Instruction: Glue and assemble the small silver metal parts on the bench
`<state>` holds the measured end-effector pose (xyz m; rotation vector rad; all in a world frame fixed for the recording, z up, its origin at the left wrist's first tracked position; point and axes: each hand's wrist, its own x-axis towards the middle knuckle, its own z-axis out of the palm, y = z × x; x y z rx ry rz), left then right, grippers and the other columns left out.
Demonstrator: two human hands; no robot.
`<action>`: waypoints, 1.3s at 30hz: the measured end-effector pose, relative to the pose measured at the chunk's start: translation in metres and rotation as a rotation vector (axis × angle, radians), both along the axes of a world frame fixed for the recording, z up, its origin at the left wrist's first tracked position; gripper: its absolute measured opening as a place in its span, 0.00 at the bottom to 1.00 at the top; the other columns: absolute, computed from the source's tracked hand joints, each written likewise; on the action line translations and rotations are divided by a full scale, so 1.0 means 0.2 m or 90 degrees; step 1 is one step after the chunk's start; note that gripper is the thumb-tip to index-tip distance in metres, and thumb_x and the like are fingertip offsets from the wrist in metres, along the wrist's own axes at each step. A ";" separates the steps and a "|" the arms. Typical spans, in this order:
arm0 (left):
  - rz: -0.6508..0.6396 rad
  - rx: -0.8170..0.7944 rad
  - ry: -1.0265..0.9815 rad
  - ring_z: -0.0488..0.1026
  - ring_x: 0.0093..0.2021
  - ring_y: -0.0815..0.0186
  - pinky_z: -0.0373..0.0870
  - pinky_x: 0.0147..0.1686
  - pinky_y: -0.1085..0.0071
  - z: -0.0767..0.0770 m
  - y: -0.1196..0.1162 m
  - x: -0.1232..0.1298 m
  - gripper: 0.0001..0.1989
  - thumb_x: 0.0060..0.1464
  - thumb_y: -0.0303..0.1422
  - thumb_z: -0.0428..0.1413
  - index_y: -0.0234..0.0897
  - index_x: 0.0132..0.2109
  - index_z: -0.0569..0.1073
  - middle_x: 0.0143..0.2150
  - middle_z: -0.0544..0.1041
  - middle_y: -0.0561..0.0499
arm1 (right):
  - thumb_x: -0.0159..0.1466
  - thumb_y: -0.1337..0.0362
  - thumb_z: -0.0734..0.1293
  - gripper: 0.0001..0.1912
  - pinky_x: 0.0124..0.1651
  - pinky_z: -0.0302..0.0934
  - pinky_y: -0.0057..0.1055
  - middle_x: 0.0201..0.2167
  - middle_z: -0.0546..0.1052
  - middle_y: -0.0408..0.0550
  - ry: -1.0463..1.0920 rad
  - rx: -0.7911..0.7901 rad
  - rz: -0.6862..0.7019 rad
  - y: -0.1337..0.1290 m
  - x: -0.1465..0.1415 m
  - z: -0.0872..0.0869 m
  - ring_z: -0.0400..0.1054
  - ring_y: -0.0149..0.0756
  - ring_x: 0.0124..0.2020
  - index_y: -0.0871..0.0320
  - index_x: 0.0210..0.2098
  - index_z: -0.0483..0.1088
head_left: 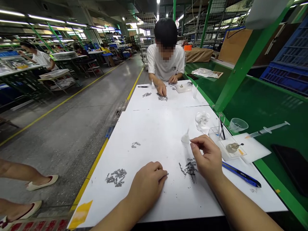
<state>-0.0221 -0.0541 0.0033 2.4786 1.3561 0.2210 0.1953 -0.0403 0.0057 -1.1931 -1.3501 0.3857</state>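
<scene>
My left hand (150,179) rests on the white table, thumb and forefinger pressed together around something too small to name. My right hand (207,155) is raised beside a small white dropper bottle (185,137), its thumb and forefinger closed near the bottle's side; what they hold is too small to make out. A pile of dark metal pieces (191,167) lies between my hands, partly next to my right wrist. Another pile of small metal pieces (116,177) is at the left, and a few pieces (136,145) lie further up.
A person (166,57) works at the far end, hands over small parts. On the right are a blue cutter (241,174), a clear tray with a small jar (232,147), crumpled tissue (202,120), a plastic cup (238,125), a syringe (267,130) and a green post (240,70).
</scene>
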 end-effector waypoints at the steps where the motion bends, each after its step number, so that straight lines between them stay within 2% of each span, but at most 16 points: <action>1: -0.008 0.020 -0.008 0.71 0.36 0.63 0.69 0.35 0.65 -0.02 0.00 0.00 0.12 0.60 0.27 0.50 0.40 0.38 0.79 0.36 0.76 0.50 | 0.62 0.72 0.65 0.05 0.30 0.60 0.31 0.28 0.68 0.43 -0.010 0.005 0.009 0.00 0.00 0.00 0.63 0.32 0.29 0.57 0.35 0.71; 7: -0.072 0.125 -0.034 0.71 0.34 0.62 0.69 0.32 0.64 -0.07 0.01 0.00 0.12 0.59 0.24 0.50 0.38 0.37 0.77 0.34 0.77 0.50 | 0.62 0.72 0.65 0.06 0.30 0.60 0.31 0.28 0.68 0.42 -0.025 0.014 0.006 0.00 -0.01 0.00 0.63 0.31 0.29 0.57 0.36 0.72; 10: -0.127 0.149 -0.051 0.72 0.35 0.62 0.70 0.33 0.65 -0.05 0.03 -0.06 0.15 0.59 0.22 0.49 0.40 0.43 0.77 0.37 0.79 0.50 | 0.62 0.71 0.65 0.05 0.30 0.60 0.32 0.29 0.68 0.43 -0.014 -0.002 0.001 -0.01 -0.01 0.00 0.63 0.32 0.29 0.57 0.36 0.72; 12: -0.128 0.164 -0.074 0.73 0.38 0.62 0.71 0.37 0.65 -0.02 0.04 -0.15 0.16 0.60 0.22 0.47 0.39 0.47 0.76 0.41 0.79 0.48 | 0.62 0.71 0.65 0.05 0.30 0.60 0.31 0.28 0.68 0.43 -0.023 0.010 0.002 -0.01 0.00 -0.01 0.63 0.32 0.29 0.56 0.35 0.72; 14: -0.065 0.170 -0.085 0.74 0.40 0.61 0.71 0.40 0.65 0.02 0.05 -0.29 0.15 0.61 0.24 0.47 0.38 0.48 0.76 0.41 0.79 0.47 | 0.61 0.71 0.66 0.05 0.29 0.60 0.31 0.28 0.69 0.43 -0.037 0.026 0.008 -0.01 0.00 -0.02 0.64 0.32 0.28 0.56 0.35 0.73; 17: 0.088 0.126 -0.040 0.74 0.41 0.62 0.71 0.42 0.66 0.09 0.05 -0.50 0.14 0.62 0.31 0.48 0.38 0.46 0.77 0.41 0.76 0.46 | 0.61 0.71 0.66 0.05 0.30 0.60 0.32 0.28 0.70 0.43 -0.049 0.023 0.024 -0.03 -0.01 -0.01 0.65 0.33 0.29 0.56 0.35 0.73; 20: 0.142 0.076 0.051 0.73 0.42 0.62 0.70 0.43 0.66 0.12 0.05 -0.62 0.14 0.62 0.34 0.48 0.41 0.46 0.78 0.43 0.75 0.48 | 0.61 0.71 0.66 0.05 0.31 0.60 0.32 0.29 0.70 0.44 -0.050 0.021 0.035 -0.06 -0.03 0.01 0.65 0.33 0.30 0.56 0.35 0.72; 22: 0.159 0.080 0.111 0.73 0.43 0.60 0.70 0.43 0.65 0.12 0.04 -0.62 0.14 0.61 0.37 0.49 0.42 0.45 0.78 0.43 0.75 0.48 | 0.61 0.71 0.66 0.05 0.31 0.60 0.33 0.30 0.70 0.44 -0.048 0.031 0.019 -0.06 -0.04 0.01 0.65 0.33 0.30 0.56 0.35 0.73; 25: 0.207 0.143 0.191 0.73 0.43 0.57 0.69 0.41 0.63 0.09 0.02 -0.54 0.14 0.58 0.40 0.52 0.40 0.42 0.80 0.40 0.77 0.47 | 0.60 0.69 0.67 0.05 0.32 0.61 0.34 0.33 0.68 0.44 -0.025 0.040 -0.036 -0.03 -0.02 -0.03 0.64 0.33 0.30 0.55 0.37 0.73; 29: 0.218 0.225 0.227 0.73 0.41 0.57 0.69 0.38 0.64 0.06 -0.01 -0.48 0.14 0.59 0.38 0.50 0.39 0.38 0.80 0.37 0.77 0.47 | 0.59 0.65 0.67 0.13 0.38 0.65 0.38 0.41 0.68 0.48 0.024 0.006 -0.109 0.04 0.03 -0.09 0.66 0.36 0.36 0.54 0.45 0.71; 32: 0.209 0.231 0.209 0.74 0.39 0.57 0.69 0.34 0.65 0.02 0.01 -0.51 0.16 0.59 0.40 0.50 0.40 0.38 0.81 0.36 0.78 0.48 | 0.60 0.64 0.66 0.21 0.44 0.66 0.42 0.49 0.69 0.53 0.029 -0.075 -0.089 0.08 0.06 -0.10 0.67 0.42 0.45 0.55 0.53 0.64; 36: 0.181 0.239 0.158 0.74 0.37 0.58 0.68 0.36 0.64 -0.01 0.06 -0.54 0.16 0.58 0.41 0.50 0.41 0.37 0.81 0.34 0.78 0.48 | 0.61 0.62 0.65 0.28 0.52 0.64 0.47 0.57 0.67 0.56 -0.026 -0.197 -0.039 0.13 0.05 -0.10 0.64 0.45 0.55 0.55 0.60 0.58; 39: 0.129 0.256 0.152 0.73 0.37 0.57 0.67 0.38 0.62 -0.01 0.09 -0.53 0.16 0.59 0.39 0.50 0.39 0.34 0.80 0.32 0.77 0.47 | 0.61 0.62 0.65 0.30 0.57 0.60 0.51 0.58 0.68 0.56 -0.069 -0.259 -0.023 0.18 0.05 -0.11 0.62 0.48 0.58 0.54 0.62 0.58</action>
